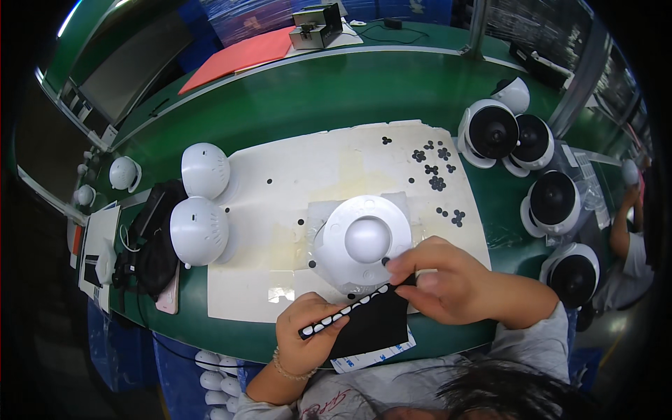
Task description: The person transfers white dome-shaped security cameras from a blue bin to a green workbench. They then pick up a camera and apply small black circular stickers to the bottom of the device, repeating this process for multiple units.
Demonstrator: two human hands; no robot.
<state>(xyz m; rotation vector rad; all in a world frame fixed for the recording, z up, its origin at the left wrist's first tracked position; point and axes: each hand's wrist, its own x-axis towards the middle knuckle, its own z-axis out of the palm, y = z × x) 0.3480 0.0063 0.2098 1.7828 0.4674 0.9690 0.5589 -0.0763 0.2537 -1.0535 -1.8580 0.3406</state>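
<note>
My left hand (306, 329) is closed on the folded edge of a black sheet of round stick-on pads (371, 325), where a row of white half-circles shows. At the sheet's right end, the thumb and bent fingers of my right hand (448, 281) close round its edge. The right index fingertip lies next to a small black round pad (386, 262) at the rim of a white camera's round base (334, 241). That camera rests base up on a pale pad in front of me, a white dome in the base's middle. My right fingers partly hide the base's lower right edge.
Several loose black pads (437, 183) lie on the worn white board (245, 280). Two white cameras (199, 231) stand left, beside a black bag (157, 269). Several white cameras with black fronts (553, 199) line the right. A metal box (316, 28) stands at the back.
</note>
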